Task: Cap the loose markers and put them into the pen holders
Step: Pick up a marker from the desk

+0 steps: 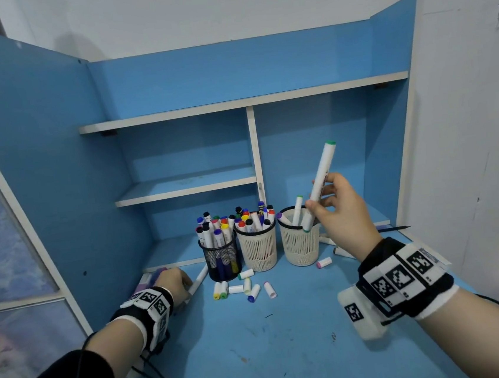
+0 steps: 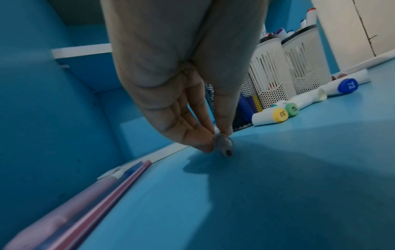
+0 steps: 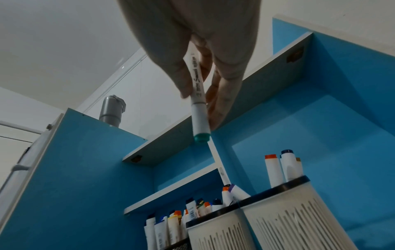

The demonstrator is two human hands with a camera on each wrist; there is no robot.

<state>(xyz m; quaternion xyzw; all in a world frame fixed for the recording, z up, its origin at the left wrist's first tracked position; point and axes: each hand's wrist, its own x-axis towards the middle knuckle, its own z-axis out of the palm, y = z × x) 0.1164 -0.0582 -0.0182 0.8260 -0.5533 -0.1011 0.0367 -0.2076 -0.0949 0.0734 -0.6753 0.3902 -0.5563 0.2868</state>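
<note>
My right hand [image 1: 320,203] pinches a white marker [image 1: 322,178] with green caps on both ends, tilted, its lower end over the rim of the right cream holder [image 1: 300,245]. The right wrist view shows that marker [image 3: 197,94] between thumb and fingers. My left hand [image 1: 179,284] lies low on the desk left of the black mesh holder [image 1: 220,259] and pinches the end of a white marker [image 1: 199,278] lying there. In the left wrist view its uncapped tip [image 2: 224,145] sticks out from my fingertips. Several loose caps [image 1: 246,287] lie in front of the holders.
The middle cream holder [image 1: 258,249] and the black one are packed with capped markers. A pink cap [image 1: 323,262] and loose markers [image 1: 342,252] lie right of the holders. Pink and purple pens [image 2: 119,182] line the left back edge. A black wire stand [image 1: 157,374] sits under my left forearm.
</note>
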